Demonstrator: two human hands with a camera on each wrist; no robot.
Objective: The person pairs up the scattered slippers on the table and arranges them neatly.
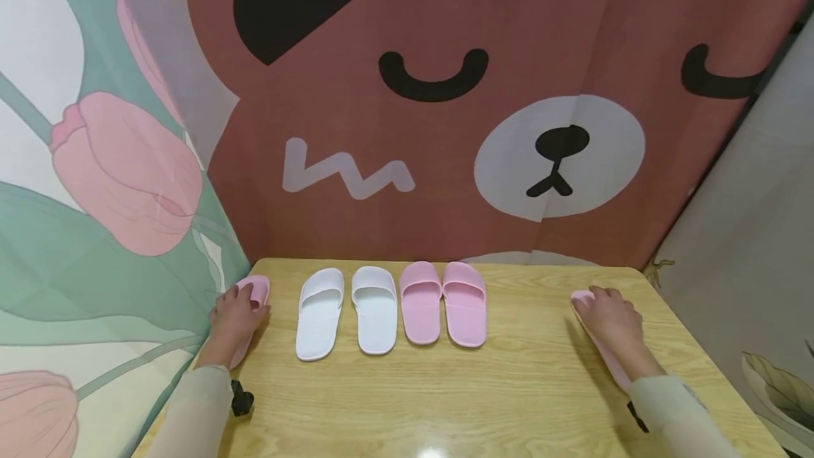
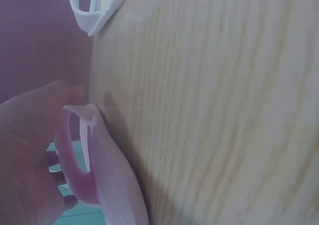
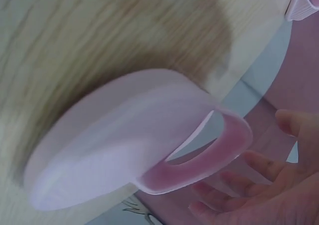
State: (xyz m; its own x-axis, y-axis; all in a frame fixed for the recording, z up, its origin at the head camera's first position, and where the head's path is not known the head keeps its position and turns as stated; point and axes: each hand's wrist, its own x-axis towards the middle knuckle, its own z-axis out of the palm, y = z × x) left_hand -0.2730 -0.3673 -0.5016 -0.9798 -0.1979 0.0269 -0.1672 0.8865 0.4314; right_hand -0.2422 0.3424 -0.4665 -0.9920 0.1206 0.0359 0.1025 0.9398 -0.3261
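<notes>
The left hand [image 1: 237, 320] is partly hiding the left pink slipper [image 2: 122, 185], whose heel the left wrist view is cutting off; its fingers are bending loosely about the arched strap, contact being unclear. The right hand [image 1: 612, 318] is covering the right pink slipper's [image 3: 119, 140] toe, fingers spreading relaxed beside the strap. Between them, smooth white slippers [image 1: 376, 324] and a pink pair [image 1: 467, 320] are lying on a wood-grained table [image 1: 407, 401].

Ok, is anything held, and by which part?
Can't tell whether the left hand holds the leftmost pink slipper by its strap. The right hand, open by the rightmost slipper, apparently holds nothing.
</notes>
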